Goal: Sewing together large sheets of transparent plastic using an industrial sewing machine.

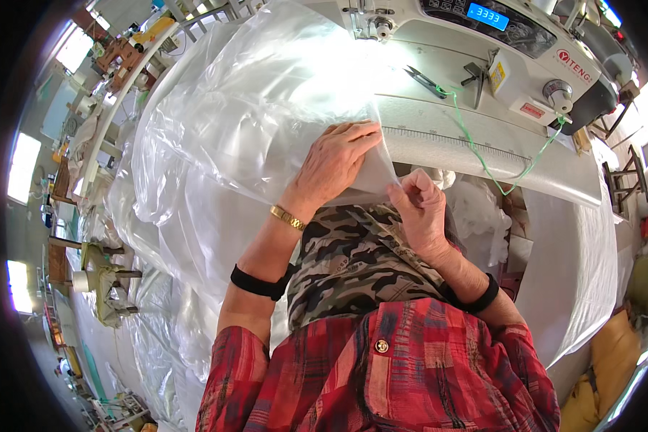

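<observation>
A large clear plastic sheet (216, 122) spreads over the left of the sewing table and hangs down in folds. My left hand (336, 162) lies flat on it near its right edge, fingers stretched toward the right. At the sheet's near right corner my right hand (423, 209) is closed, pinching the edge between thumb and fingers. Beyond both hands stands a white sewing machine (439, 36), its lamp glaring on the plastic. The glare hides part of the needle area.
Thread snips (426, 82) lie on the machine bed beside a dark metal bracket (473, 81). A green cord (470, 137) loops from the snips to the machine's knob. A ruler strip (468, 142) runs along the table. More plastic (475, 216) bunches below the table edge.
</observation>
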`<state>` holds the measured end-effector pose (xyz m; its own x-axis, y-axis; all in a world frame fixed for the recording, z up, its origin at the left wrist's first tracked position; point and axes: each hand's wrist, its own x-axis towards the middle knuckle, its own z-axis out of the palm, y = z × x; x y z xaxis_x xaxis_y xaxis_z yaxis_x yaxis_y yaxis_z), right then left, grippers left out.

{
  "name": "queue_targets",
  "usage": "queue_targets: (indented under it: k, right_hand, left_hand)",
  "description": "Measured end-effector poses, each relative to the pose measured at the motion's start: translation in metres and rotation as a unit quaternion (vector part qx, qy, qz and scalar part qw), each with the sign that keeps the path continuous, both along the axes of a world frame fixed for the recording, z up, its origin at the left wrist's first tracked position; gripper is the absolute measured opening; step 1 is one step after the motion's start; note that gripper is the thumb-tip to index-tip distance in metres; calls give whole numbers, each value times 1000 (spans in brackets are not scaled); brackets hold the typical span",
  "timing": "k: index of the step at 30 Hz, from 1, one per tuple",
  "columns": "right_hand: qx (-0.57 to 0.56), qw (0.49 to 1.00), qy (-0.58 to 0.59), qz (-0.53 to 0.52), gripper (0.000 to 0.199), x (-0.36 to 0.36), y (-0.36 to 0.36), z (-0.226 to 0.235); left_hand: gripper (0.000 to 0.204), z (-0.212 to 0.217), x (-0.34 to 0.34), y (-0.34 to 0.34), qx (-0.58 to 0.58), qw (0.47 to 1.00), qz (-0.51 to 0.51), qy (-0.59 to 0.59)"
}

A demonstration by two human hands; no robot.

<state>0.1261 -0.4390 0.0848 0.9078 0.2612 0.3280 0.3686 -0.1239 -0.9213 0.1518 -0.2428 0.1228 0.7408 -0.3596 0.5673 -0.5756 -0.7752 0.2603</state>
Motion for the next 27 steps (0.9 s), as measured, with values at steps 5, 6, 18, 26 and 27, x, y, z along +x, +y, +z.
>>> queue_targets:
  k: [5, 6, 18, 26, 27]
  right_hand:
    - [133, 982, 132, 18, 25, -10, 6, -5]
    - [83, 993, 87, -12, 22, -11, 8, -4]
    - [-138, 963, -230, 13, 22, -3, -6, -5]
    - [-87, 983, -159, 41, 9, -6, -9, 2]
    - [-88, 992, -85, 34, 8, -5, -8, 3]
  left_hand:
    - [32, -3, 1, 2, 0, 1000, -12, 6]
    - [32, -4, 1, 4, -2, 1000, -11, 8]
    - [26, -6, 6, 10, 4, 999, -34, 1]
    - [22, -7, 5, 8, 5, 1000, -23, -12]
    - [22, -6, 6, 7, 6, 1000, -25, -13]
